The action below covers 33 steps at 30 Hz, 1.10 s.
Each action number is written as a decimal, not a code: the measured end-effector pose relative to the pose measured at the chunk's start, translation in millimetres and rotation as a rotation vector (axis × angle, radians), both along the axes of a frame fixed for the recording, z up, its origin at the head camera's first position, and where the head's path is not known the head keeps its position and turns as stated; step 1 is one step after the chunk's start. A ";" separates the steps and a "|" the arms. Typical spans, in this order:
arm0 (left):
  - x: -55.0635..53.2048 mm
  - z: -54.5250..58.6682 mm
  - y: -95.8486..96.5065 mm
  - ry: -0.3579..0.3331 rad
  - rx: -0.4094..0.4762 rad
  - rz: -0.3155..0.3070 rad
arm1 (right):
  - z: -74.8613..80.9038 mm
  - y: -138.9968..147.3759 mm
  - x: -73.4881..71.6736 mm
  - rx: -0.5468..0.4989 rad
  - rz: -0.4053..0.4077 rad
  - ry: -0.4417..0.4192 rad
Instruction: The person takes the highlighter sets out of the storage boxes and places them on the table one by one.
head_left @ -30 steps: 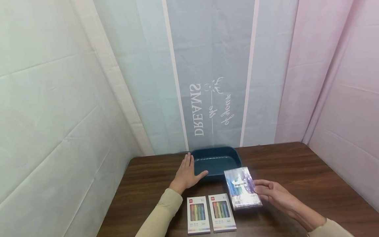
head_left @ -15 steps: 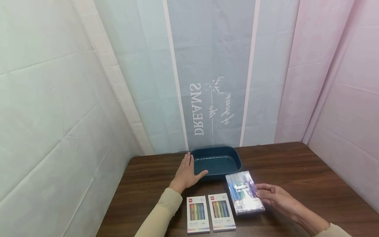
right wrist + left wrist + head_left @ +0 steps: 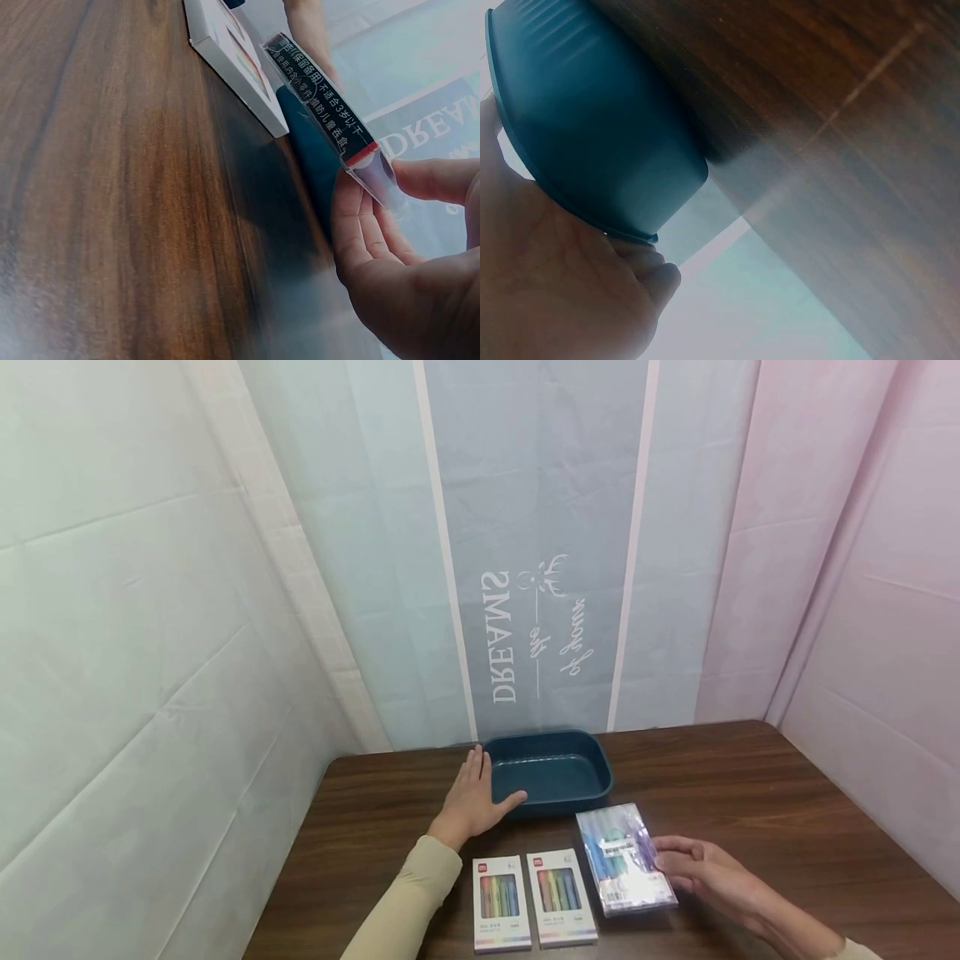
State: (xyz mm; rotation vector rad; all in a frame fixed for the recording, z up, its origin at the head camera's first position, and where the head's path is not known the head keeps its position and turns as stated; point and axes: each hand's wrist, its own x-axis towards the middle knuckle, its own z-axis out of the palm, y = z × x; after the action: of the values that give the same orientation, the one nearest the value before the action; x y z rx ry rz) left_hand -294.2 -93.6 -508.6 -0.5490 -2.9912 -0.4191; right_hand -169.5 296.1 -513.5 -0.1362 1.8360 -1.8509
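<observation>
My left hand [image 3: 468, 806] rests at the left end of a dark teal plastic basin [image 3: 555, 804], fingers extended along its side and thumb over the near rim. The left wrist view shows the palm against the basin's rim [image 3: 551, 196]. My right hand [image 3: 708, 872] pinches the right edge of a clear, shiny pack of coloured pens [image 3: 626, 860], thumb on top and fingers underneath. From the right wrist view, the pack's black printed end [image 3: 319, 97] shows, and the pack is raised above the table. It is tilted, just in front of the basin's near right corner.
Two white boxes with windows showing coloured pens, the left box [image 3: 502, 933] and the right box [image 3: 567, 928], lie side by side in front of the basin. The brown wood-grain table [image 3: 787, 827] ends at a printed curtain [image 3: 547, 485] behind the basin.
My right hand has drawn the pack of pens down and slightly right, away from the basin, uncovering its near right corner. The left hand and the two boxes have stayed in place.
</observation>
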 end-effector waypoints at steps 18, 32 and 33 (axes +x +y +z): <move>-0.3 0.7 0.4 0.008 -0.002 0.001 | -7.9 1.9 6.2 -0.037 0.004 -0.033; -3.5 -5.4 0.4 0.003 -0.004 0.013 | -17.7 -0.1 11.3 -0.045 -0.026 -0.042; -3.5 -5.2 0.4 0.003 -0.003 0.012 | -17.8 0.5 11.5 -0.041 -0.027 -0.047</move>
State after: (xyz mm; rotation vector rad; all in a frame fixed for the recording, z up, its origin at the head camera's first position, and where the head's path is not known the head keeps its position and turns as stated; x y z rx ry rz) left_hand -297.7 -93.1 -513.7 -0.5305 -2.9912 -0.4131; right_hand -158.0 296.5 -531.4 -0.0824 1.7771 -1.8949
